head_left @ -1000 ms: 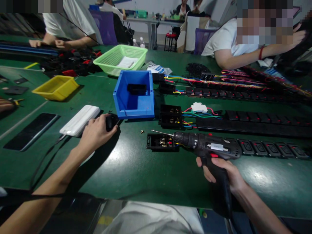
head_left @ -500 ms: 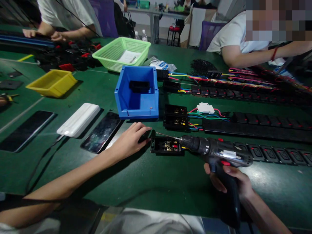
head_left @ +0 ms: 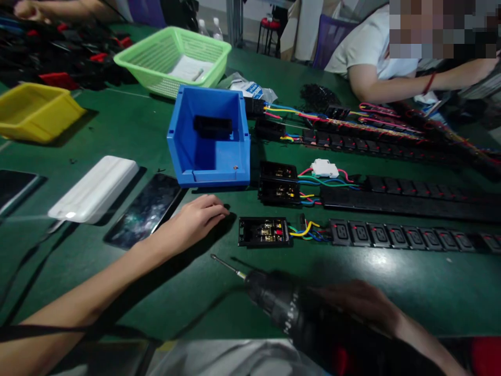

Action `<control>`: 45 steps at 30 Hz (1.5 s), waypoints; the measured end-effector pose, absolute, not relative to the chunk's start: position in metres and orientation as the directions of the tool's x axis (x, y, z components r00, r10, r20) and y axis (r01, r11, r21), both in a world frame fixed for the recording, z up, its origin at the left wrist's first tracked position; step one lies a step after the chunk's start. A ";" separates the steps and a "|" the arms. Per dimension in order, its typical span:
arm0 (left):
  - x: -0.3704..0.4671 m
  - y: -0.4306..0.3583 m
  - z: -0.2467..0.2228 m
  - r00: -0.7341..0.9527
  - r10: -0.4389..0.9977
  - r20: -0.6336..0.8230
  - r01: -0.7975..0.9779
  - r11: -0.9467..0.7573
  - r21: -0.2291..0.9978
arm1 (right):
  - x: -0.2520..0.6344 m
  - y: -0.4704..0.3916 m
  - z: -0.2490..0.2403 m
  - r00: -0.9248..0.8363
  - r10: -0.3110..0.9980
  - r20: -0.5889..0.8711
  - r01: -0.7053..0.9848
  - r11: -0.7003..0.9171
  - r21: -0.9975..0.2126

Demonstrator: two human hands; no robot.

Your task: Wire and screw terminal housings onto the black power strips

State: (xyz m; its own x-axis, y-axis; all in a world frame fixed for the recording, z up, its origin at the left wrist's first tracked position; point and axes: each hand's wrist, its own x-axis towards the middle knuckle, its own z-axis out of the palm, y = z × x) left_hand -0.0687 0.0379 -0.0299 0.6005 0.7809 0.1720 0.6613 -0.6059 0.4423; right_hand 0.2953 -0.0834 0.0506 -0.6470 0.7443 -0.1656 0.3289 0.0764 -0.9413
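Observation:
My right hand is closed on a black cordless drill, blurred and low at the right. The drill's long screwdriver bit points left, above the bare green tabletop. My left hand rests with fingers curled together left of an open black terminal box, apart from it; its fingertips are hidden, and I cannot see whether they hold anything. Brass terminals show inside that box. Yellow, green and blue wires join it to a black socket strip.
Behind my left hand stands a blue bin with a black part inside. More wired strips lie beyond. A phone, white power bank, yellow tray and green basket are leftward. A co-worker's arm reaches across the back right.
The drill has swung down towards me, its bit leaving the terminal box. My left hand has drawn slightly left, away from the box. The view has shifted and comes closer.

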 end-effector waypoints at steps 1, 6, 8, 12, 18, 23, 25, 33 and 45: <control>-0.070 0.038 -0.029 0.590 0.789 0.172 0.659 -0.594 0.461 | 0.287 -0.083 0.052 -0.701 0.705 -0.106 0.366 0.228 -0.902; -0.068 0.036 -0.020 0.458 0.867 0.197 0.638 -0.474 0.606 | 0.258 -0.080 0.043 -0.853 0.521 0.005 0.411 0.679 -0.609; -0.064 0.034 -0.017 0.392 0.899 0.195 0.579 -0.406 0.707 | 0.251 -0.079 0.035 -0.858 0.512 -0.034 0.453 0.724 -0.521; -0.057 0.030 -0.012 0.270 0.951 0.148 0.365 -0.244 0.898 | 0.234 -0.077 0.024 -0.848 0.516 -0.118 0.521 0.773 -0.362; -0.054 0.028 -0.010 0.108 0.991 -0.085 0.096 0.075 0.993 | 0.213 -0.078 0.014 -0.835 0.546 -0.066 0.541 0.795 -0.274; -0.050 0.025 -0.007 0.137 0.982 -0.131 0.002 0.132 0.991 | 0.206 -0.074 0.019 -0.843 0.528 -0.105 0.528 0.772 -0.354; -0.048 0.023 -0.005 0.161 0.980 -0.121 0.015 0.120 0.993 | 0.205 -0.072 0.020 -0.847 0.520 -0.108 0.520 0.772 -0.365; -0.041 0.010 -0.004 0.222 0.975 -0.017 0.185 -0.025 0.982 | 0.206 -0.074 0.021 -0.861 0.508 -0.038 0.498 0.824 -0.270; -0.039 0.008 -0.007 0.361 0.920 0.154 0.234 -0.249 0.940 | 0.283 -0.003 -0.005 -0.580 0.706 0.407 0.581 0.708 -0.401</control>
State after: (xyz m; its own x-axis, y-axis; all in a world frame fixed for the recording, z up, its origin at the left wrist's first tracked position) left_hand -0.0389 0.0078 -0.0066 0.3608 0.9198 0.1542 0.2344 -0.2494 0.9396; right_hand 0.2827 -0.0033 -0.0045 -0.5795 0.7062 0.4067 0.5814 0.7080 -0.4009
